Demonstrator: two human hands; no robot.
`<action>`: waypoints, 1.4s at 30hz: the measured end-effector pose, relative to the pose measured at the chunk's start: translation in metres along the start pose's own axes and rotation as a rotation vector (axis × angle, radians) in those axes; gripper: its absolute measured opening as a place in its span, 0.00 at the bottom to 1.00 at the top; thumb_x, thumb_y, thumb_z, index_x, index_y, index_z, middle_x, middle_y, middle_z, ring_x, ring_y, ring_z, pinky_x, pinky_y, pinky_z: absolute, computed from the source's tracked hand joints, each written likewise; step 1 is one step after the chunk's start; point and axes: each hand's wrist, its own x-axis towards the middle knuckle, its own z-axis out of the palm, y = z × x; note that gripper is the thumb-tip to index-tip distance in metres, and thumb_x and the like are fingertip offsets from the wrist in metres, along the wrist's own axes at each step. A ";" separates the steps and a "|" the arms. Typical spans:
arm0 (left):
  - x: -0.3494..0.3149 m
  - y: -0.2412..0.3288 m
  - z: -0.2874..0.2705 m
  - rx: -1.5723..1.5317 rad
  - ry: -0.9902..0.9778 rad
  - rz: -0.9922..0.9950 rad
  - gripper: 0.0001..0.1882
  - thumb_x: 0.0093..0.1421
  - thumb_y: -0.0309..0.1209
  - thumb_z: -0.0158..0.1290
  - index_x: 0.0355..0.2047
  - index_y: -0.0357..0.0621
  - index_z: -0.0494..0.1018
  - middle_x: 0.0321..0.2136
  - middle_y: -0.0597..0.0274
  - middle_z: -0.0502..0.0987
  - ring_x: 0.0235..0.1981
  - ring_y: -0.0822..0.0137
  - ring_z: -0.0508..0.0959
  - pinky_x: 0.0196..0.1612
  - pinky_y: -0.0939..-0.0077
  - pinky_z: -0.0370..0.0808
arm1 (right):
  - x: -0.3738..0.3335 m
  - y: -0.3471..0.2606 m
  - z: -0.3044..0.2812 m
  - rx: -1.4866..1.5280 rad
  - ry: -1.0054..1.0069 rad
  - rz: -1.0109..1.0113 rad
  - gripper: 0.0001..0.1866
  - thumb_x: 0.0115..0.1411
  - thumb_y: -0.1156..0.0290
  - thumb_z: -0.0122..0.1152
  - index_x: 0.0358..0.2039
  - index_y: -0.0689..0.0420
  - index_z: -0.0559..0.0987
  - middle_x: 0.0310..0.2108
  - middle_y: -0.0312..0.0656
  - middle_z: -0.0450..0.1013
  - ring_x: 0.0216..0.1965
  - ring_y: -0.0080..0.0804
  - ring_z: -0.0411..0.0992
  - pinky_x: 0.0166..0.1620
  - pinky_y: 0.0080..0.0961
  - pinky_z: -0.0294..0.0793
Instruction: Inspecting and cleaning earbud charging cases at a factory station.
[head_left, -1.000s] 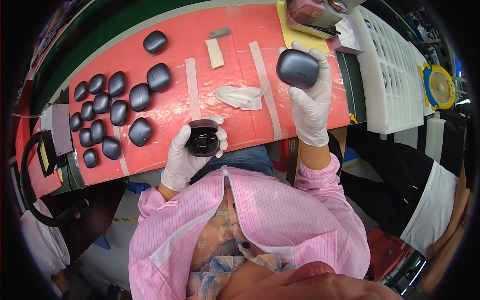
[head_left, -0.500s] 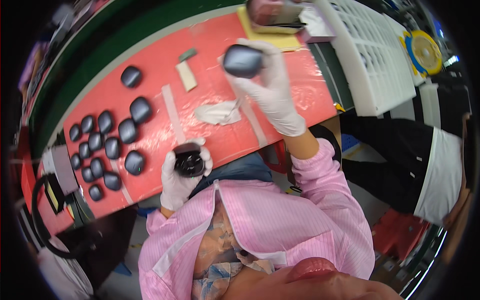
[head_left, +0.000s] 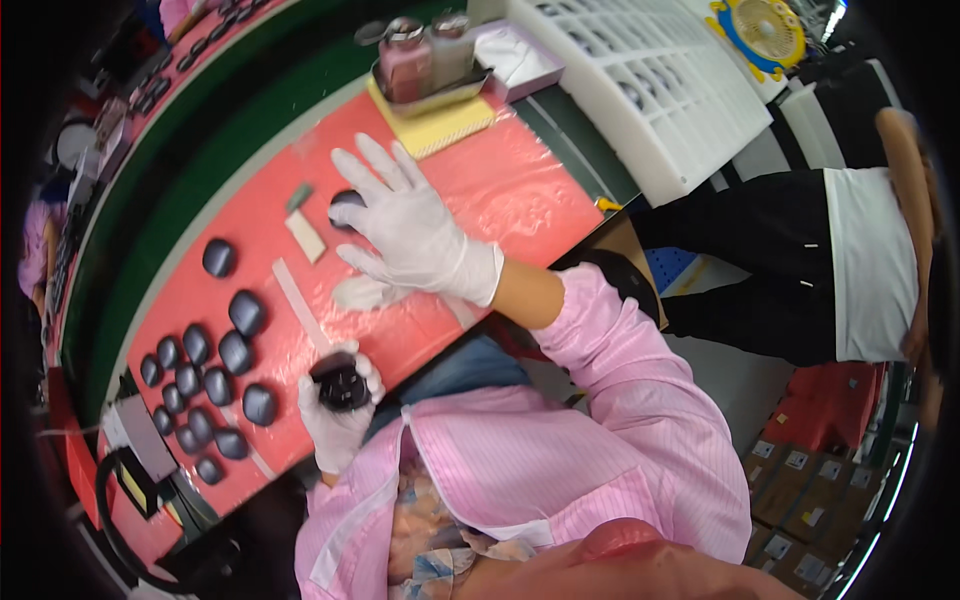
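My left hand (head_left: 345,425), in a white glove, is wrapped round a glossy black hollow shell (head_left: 340,388) near the table's front edge. Farther out, my gloved right hand (head_left: 415,222) reaches over the red tabletop with its fingers spread. Just past those fingers lies a dark rounded-square shell (head_left: 345,207), partly hidden by them. A white cloth (head_left: 365,294) sits under the heel of that hand. To the left, several similar dark blue-grey shells (head_left: 248,312) are spread on the red sheet, dome side up.
An off-white block (head_left: 305,237) and a small green block (head_left: 299,197) lie beyond the cloth. At the back, pump bottles (head_left: 406,62) stand in a tray on a yellow pad (head_left: 430,128). A white slotted rack (head_left: 650,100) and a fan (head_left: 764,32) are at the right, near another person (head_left: 790,260).
My right hand has brought a dark shell leftward and down to the table, and its fingers have spread off it. My left hand keeps its shell. The whole view has shifted.
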 end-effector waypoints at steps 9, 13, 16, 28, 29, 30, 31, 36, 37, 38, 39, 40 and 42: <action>0.003 -0.004 -0.011 -0.254 -0.096 0.020 0.37 0.60 0.55 0.44 0.54 0.29 0.62 0.41 0.44 0.75 0.40 0.53 0.76 0.43 0.62 0.75 | -0.060 -0.025 -0.029 0.581 -0.256 0.133 0.06 0.57 0.79 0.52 0.31 0.63 0.79 0.37 0.45 0.76 0.34 0.34 0.75 0.42 0.26 0.72; 0.002 -0.006 -0.011 -0.223 -0.137 0.058 0.36 0.60 0.53 0.46 0.52 0.29 0.63 0.40 0.45 0.75 0.38 0.55 0.77 0.39 0.65 0.77 | -0.082 -0.015 -0.017 0.785 -0.064 0.471 0.07 0.59 0.81 0.51 0.35 0.66 0.77 0.36 0.43 0.74 0.37 0.24 0.72 0.44 0.23 0.71; -0.001 -0.006 -0.010 -0.235 -0.181 0.063 0.37 0.59 0.54 0.46 0.52 0.29 0.63 0.39 0.46 0.75 0.38 0.56 0.77 0.37 0.65 0.77 | -0.084 -0.013 -0.008 0.752 -0.069 0.433 0.08 0.58 0.82 0.53 0.38 0.65 0.76 0.36 0.43 0.74 0.37 0.24 0.73 0.43 0.21 0.72; 0.003 -0.002 -0.009 -0.177 -0.196 -0.015 0.40 0.57 0.59 0.47 0.51 0.29 0.64 0.35 0.49 0.75 0.34 0.58 0.77 0.33 0.68 0.75 | -0.076 -0.023 -0.006 0.560 -0.110 0.425 0.08 0.58 0.81 0.54 0.38 0.64 0.77 0.33 0.41 0.75 0.33 0.23 0.73 0.38 0.19 0.72; 0.004 -0.001 -0.009 -0.174 -0.188 -0.022 0.40 0.57 0.59 0.47 0.51 0.29 0.64 0.35 0.49 0.75 0.33 0.58 0.77 0.33 0.68 0.75 | -0.076 -0.022 -0.005 0.579 -0.101 0.395 0.08 0.58 0.81 0.54 0.38 0.63 0.77 0.32 0.41 0.75 0.33 0.23 0.73 0.37 0.19 0.72; 0.004 -0.001 -0.009 -0.176 -0.200 -0.030 0.40 0.57 0.59 0.47 0.51 0.29 0.64 0.34 0.49 0.75 0.33 0.58 0.77 0.33 0.69 0.75 | -0.077 -0.021 -0.004 0.563 -0.107 0.402 0.08 0.58 0.81 0.54 0.38 0.63 0.77 0.32 0.41 0.75 0.33 0.23 0.73 0.37 0.19 0.72; 0.004 -0.001 -0.009 -0.173 -0.189 -0.035 0.40 0.57 0.59 0.47 0.51 0.29 0.64 0.34 0.49 0.75 0.33 0.58 0.77 0.33 0.69 0.75 | -0.078 -0.021 -0.003 0.521 -0.094 0.369 0.08 0.57 0.81 0.54 0.38 0.63 0.77 0.32 0.41 0.75 0.32 0.24 0.73 0.37 0.19 0.71; 0.001 -0.002 -0.009 -0.070 -0.146 -0.019 0.41 0.56 0.60 0.46 0.51 0.30 0.64 0.33 0.52 0.73 0.31 0.59 0.74 0.32 0.69 0.72 | -0.076 -0.025 -0.007 0.396 -0.105 0.274 0.07 0.55 0.80 0.56 0.35 0.62 0.77 0.30 0.44 0.75 0.31 0.31 0.74 0.36 0.23 0.72; 0.001 -0.003 -0.009 -0.005 -0.102 -0.011 0.42 0.55 0.62 0.46 0.51 0.32 0.63 0.32 0.54 0.71 0.30 0.61 0.72 0.31 0.70 0.71 | -0.072 -0.028 -0.008 0.356 -0.081 0.220 0.07 0.55 0.80 0.56 0.35 0.61 0.77 0.30 0.45 0.75 0.31 0.34 0.74 0.36 0.25 0.72; 0.001 -0.003 -0.009 0.007 -0.098 -0.007 0.42 0.55 0.62 0.46 0.51 0.32 0.63 0.32 0.54 0.71 0.29 0.61 0.72 0.31 0.70 0.70 | -0.067 -0.031 -0.009 0.307 -0.022 0.163 0.07 0.54 0.80 0.56 0.35 0.61 0.77 0.30 0.45 0.75 0.31 0.37 0.74 0.36 0.28 0.72; 0.001 -0.003 -0.009 0.016 -0.131 0.011 0.41 0.55 0.62 0.47 0.51 0.33 0.63 0.32 0.54 0.71 0.29 0.61 0.71 0.32 0.70 0.69 | -0.060 -0.036 -0.009 0.313 -0.035 0.189 0.07 0.53 0.80 0.57 0.34 0.59 0.78 0.30 0.46 0.75 0.32 0.42 0.74 0.37 0.31 0.72; 0.002 -0.004 -0.009 -0.010 -0.149 0.015 0.41 0.56 0.62 0.45 0.52 0.32 0.64 0.33 0.54 0.72 0.30 0.60 0.72 0.32 0.70 0.70 | -0.053 -0.040 -0.008 0.288 -0.028 0.120 0.08 0.51 0.79 0.58 0.34 0.58 0.78 0.28 0.45 0.75 0.31 0.42 0.74 0.38 0.33 0.72; 0.002 -0.005 -0.009 -0.041 -0.164 0.013 0.42 0.57 0.62 0.44 0.52 0.31 0.64 0.34 0.53 0.73 0.32 0.60 0.74 0.32 0.70 0.71 | -0.039 -0.047 -0.004 0.278 -0.052 -0.051 0.05 0.51 0.75 0.60 0.31 0.56 0.78 0.20 0.41 0.69 0.25 0.41 0.69 0.38 0.33 0.71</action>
